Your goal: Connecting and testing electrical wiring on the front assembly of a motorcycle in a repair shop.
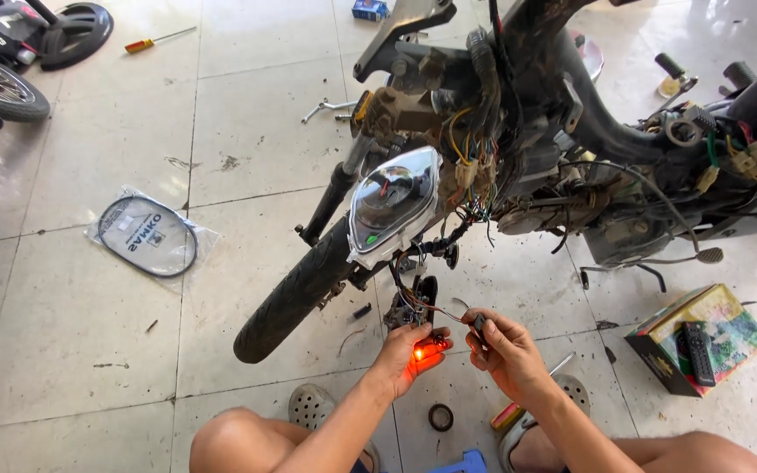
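Here, near the stripped motorcycle's front tyre (pixel 295 298), the left hand (pixel 409 355) pinches closed on a small bulb (pixel 420 353) glowing orange-red, while the right hand (pixel 501 346) pinches its dark wire connector (pixel 479 322).

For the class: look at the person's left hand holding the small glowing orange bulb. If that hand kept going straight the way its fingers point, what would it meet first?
The left hand points up and right, toward the right hand. It would probably meet those fingers and the small black connector they pinch, though depth is hard to judge. The glowing bulb sits at its fingertips.

Pale tiled floor (pixel 81 350): bagged cable (pixel 148 235), screwdriver (pixel 158 39), green carton (pixel 699 337), black ring (pixel 441 417).
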